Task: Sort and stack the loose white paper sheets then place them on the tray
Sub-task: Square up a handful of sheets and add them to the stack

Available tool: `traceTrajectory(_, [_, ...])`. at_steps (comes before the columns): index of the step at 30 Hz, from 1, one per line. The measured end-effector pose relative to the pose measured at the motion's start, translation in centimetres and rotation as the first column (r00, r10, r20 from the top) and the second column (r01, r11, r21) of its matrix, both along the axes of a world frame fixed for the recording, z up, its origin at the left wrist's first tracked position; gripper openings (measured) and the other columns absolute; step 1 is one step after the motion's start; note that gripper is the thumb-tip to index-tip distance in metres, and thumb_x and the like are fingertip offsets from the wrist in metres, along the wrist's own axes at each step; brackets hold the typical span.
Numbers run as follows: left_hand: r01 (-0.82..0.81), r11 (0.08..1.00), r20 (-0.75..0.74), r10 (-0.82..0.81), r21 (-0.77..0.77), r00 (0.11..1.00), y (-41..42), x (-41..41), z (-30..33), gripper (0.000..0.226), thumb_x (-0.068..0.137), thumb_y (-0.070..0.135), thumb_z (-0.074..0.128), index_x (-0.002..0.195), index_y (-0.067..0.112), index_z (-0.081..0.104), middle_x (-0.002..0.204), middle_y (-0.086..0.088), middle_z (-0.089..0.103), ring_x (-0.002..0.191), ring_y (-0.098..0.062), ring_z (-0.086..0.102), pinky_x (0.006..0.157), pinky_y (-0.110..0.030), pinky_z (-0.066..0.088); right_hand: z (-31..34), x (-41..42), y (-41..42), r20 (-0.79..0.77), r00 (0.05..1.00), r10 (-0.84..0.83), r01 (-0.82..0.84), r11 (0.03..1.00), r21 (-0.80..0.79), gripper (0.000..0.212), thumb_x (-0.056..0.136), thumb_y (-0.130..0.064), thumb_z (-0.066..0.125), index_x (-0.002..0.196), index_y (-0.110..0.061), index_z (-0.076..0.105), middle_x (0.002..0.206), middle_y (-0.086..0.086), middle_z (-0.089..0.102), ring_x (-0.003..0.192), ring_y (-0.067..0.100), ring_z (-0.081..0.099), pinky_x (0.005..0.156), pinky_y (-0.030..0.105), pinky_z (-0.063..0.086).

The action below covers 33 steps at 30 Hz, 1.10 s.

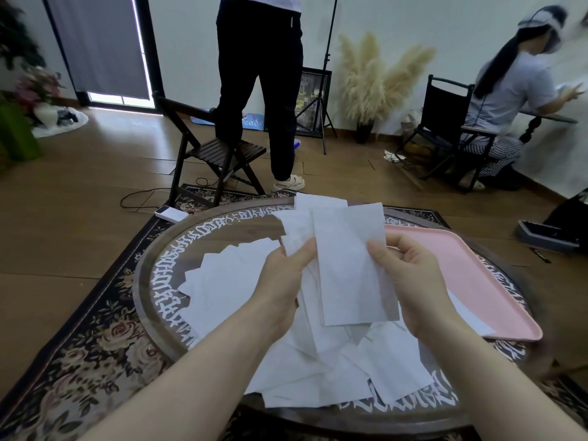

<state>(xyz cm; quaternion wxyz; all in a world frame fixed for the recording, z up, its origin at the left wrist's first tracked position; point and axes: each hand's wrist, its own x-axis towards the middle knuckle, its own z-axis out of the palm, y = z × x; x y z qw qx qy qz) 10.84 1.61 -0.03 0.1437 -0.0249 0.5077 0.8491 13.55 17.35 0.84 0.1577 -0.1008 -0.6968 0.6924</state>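
The right hand (410,281) pinches the right edge of a white paper sheet (353,265), thumb on the front and fingers curled behind, holding it upright above the table. The left hand (283,288) grips a fanned bunch of sheets (299,227) just to the left of it, thumb pressed across their near face; the single sheet overlaps the bunch and the two hands sit close together.

Below the hands a loose heap of white sheets (334,370) spreads over the middle and near part of the round wooden table (149,281), which has white lettering round its rim. More sheets fan out flat to the left.

On the right of the table lies the pink tray (471,268), with a sheet or two resting at its near end.

Farther off, a person in dark trousers (257,90) stands by a folding wooden chair (216,154), and another person (509,100) sits at a small table on the far right. A flowered rug (95,345) lies under the round table.
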Motion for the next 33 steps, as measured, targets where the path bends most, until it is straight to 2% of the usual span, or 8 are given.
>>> traceTrajectory(12, [0.033,0.999,0.007,-0.033,0.013,0.999,-0.1,0.2,0.2,0.021,0.097,0.022,0.058,0.114,0.013,0.068,0.1,-0.001,0.077,0.085,-0.014,0.074,0.07,-0.028,0.055,0.1,0.2,-0.2,-0.016,1.0,-0.024,0.024,1.0,0.005,0.004,0.092,-0.016,0.066,0.089,-0.014,0.068,0.074,0.0,0.075,0.066,0.01,0.068,0.063,0.028,0.052])
traceTrajectory(18, [0.054,0.998,-0.013,-0.054,0.016,0.998,-0.1,0.2,0.3,0.026,0.095,0.029,0.061,0.113,0.013,0.069,0.104,-0.002,0.076,0.096,-0.017,0.073,0.081,-0.033,0.055,0.3,0.2,-0.3,0.002,1.0,-0.028,0.028,1.0,0.011,0.004,0.093,-0.015,0.066,0.089,-0.014,0.068,0.076,0.0,0.075,0.067,0.011,0.068,0.062,0.028,0.05])
traceTrajectory(23, [0.02,0.999,-0.043,-0.022,-0.036,0.999,0.0,0.3,0.1,0.024,0.09,0.013,0.067,0.113,0.009,0.068,0.104,-0.007,0.076,0.093,-0.022,0.073,0.081,-0.033,0.057,0.3,0.3,-0.2,0.005,1.0,-0.02,0.02,1.0,0.017,0.003,0.092,-0.016,0.066,0.091,-0.014,0.068,0.075,-0.003,0.075,0.066,0.007,0.069,0.059,0.024,0.051])
traceTrajectory(25, [0.001,0.999,-0.048,-0.003,-0.042,0.999,0.0,0.3,0.1,0.024,0.09,0.008,0.066,0.114,0.007,0.068,0.106,-0.009,0.075,0.094,-0.024,0.072,0.083,-0.035,0.058,0.4,0.4,-0.3,-0.022,0.999,-0.037,0.038,0.999,0.018,0.005,0.09,-0.017,0.069,0.095,-0.015,0.067,0.082,-0.004,0.076,0.073,0.007,0.07,0.065,0.025,0.051])
traceTrajectory(27, [0.002,1.0,-0.058,-0.004,-0.028,0.998,-0.1,0.2,0.2,0.025,0.09,0.006,0.065,0.114,0.006,0.067,0.106,-0.01,0.075,0.094,-0.024,0.072,0.082,-0.034,0.058,0.3,0.2,-0.1,-0.05,0.997,-0.054,0.057,0.996,0.068,0.023,0.085,-0.026,0.074,0.105,-0.019,0.064,0.097,-0.006,0.073,0.088,0.008,0.069,0.073,0.025,0.05])
traceTrajectory(30, [0.032,0.999,-0.083,-0.032,-0.005,0.996,-0.3,0.0,0.3,0.023,0.09,0.006,0.064,0.113,0.006,0.068,0.105,-0.01,0.075,0.095,-0.024,0.073,0.08,-0.033,0.059,0.3,0.0,0.7,0.069,0.993,0.093,-0.098,0.993,0.07,0.063,0.067,-0.047,0.078,0.122,-0.022,0.059,0.112,-0.007,0.071,0.102,0.01,0.068,0.083,0.028,0.051])
traceTrajectory(31, [0.035,0.999,-0.092,-0.035,-0.005,0.995,-0.4,0.0,0.3,0.022,0.09,0.005,0.064,0.111,0.007,0.068,0.104,-0.01,0.075,0.095,-0.025,0.073,0.081,-0.034,0.059,0.3,0.0,0.9,0.11,0.975,0.19,-0.193,0.981,0.015,0.067,0.065,-0.047,0.078,0.123,-0.018,0.061,0.113,-0.004,0.073,0.103,0.014,0.07,0.083,0.03,0.052])
traceTrajectory(33, [0.005,1.0,-0.113,-0.007,-0.02,0.994,-0.5,-0.1,0.2,0.024,0.088,0.002,0.065,0.111,0.008,0.067,0.105,-0.01,0.075,0.097,-0.027,0.072,0.084,-0.038,0.058,0.0,0.1,1.1,0.127,0.932,0.339,-0.328,0.94,-0.096,0.057,0.067,-0.038,0.078,0.118,-0.013,0.068,0.111,0.002,0.075,0.103,0.02,0.071,0.082,0.031,0.057])
